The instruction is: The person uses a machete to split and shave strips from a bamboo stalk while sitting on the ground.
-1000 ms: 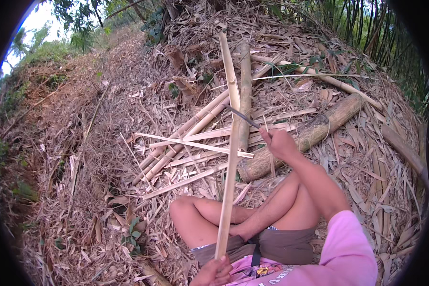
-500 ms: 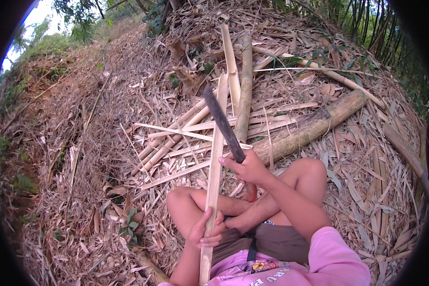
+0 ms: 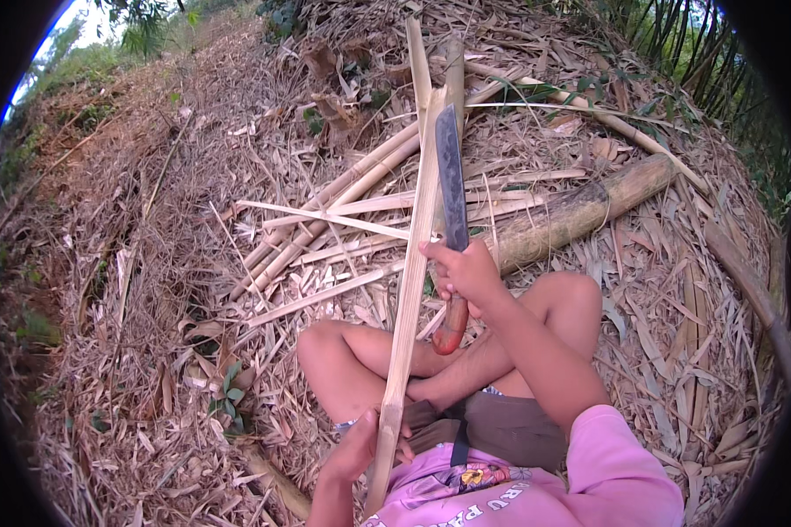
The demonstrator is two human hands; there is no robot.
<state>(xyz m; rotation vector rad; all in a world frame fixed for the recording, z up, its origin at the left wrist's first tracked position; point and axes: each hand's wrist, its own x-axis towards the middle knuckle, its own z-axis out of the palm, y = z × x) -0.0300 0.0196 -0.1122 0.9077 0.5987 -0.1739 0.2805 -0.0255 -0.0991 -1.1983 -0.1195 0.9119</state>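
Observation:
My right hand [image 3: 470, 272] is wrapped around the red-brown handle of a machete [image 3: 452, 180]. Its dark blade points away from me, broad face showing, just right of a long pale split bamboo strip [image 3: 417, 237]. The thumb side of that hand reaches the strip's right edge. Lower down, beside my lap, my left hand [image 3: 367, 446] grips the near part of the same strip, its fingers partly behind it. The strip runs from my lap out past the blade tip.
Several bamboo strips [image 3: 351, 206] and narrow poles lie crossed beyond my folded legs. A thick bamboo log [image 3: 580, 211] slants off to the right. Cut stumps [image 3: 332, 110] stand at the far side. Dry leaves [image 3: 167, 351] cover the sloping ground.
The machete has turned from leaning left, nearly edge-on, to almost straight with its flat side visible. The strip's far end now reaches farther out, and my left hand sits nearer my body.

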